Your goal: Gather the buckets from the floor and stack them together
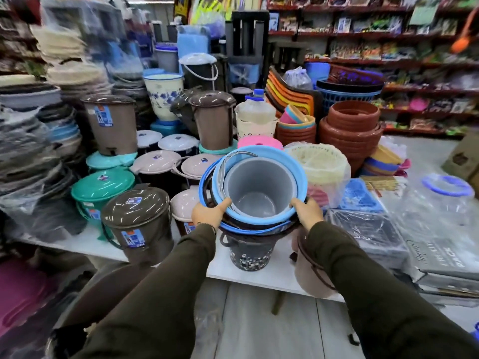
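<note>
Your two arms are covered in long sleeves of a dark olive-brown, plain, matte fabric with no print or logo that you can make out. The left sleeve (166, 288) ends snugly at the wrist, where a thin bracelet or watch band (207, 226) peeks out from under the cuff. The right sleeve (363, 281) shows soft folds along the forearm. Your left hand (210, 213) and right hand (307, 212) are bare, ungloved.

Housewares shop: stocked shelves (363, 35), stacked bins (111, 123).
</note>
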Demonstrator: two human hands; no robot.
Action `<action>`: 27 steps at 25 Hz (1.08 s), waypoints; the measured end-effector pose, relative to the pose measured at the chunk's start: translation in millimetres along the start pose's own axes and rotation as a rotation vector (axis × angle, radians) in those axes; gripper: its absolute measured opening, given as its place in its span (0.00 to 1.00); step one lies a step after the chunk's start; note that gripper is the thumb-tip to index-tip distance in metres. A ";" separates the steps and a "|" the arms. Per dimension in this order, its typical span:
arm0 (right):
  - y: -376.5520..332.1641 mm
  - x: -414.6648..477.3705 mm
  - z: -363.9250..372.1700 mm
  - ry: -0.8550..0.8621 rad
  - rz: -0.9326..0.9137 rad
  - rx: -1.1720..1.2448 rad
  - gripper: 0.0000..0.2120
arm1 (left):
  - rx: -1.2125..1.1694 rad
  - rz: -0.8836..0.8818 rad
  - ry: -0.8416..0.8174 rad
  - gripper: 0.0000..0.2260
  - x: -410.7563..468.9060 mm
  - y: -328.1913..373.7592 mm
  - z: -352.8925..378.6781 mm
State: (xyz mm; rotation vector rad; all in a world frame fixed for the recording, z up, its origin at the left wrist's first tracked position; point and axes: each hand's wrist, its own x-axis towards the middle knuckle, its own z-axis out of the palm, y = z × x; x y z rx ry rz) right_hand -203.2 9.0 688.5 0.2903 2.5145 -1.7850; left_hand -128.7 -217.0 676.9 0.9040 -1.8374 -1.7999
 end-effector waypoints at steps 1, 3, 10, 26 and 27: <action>0.2 13.3 8.5 -0.007 0.015 0.008 0.19 | 0.009 -0.023 -0.004 0.20 12.4 0.8 4.9; -6.2 45.1 24.3 -0.014 0.039 0.020 0.26 | 0.016 -0.061 0.007 0.28 43.3 4.4 17.4; 14.4 131.0 70.6 -0.030 0.156 -0.123 0.33 | 0.109 -0.161 -0.024 0.30 131.2 -25.8 56.2; 101.0 174.0 90.3 -0.257 0.224 -0.832 0.30 | 0.503 -0.381 -0.226 0.53 182.4 -138.8 83.3; 96.7 174.7 86.9 -0.237 0.199 -0.858 0.33 | 0.535 -0.363 -0.208 0.58 181.2 -136.0 83.2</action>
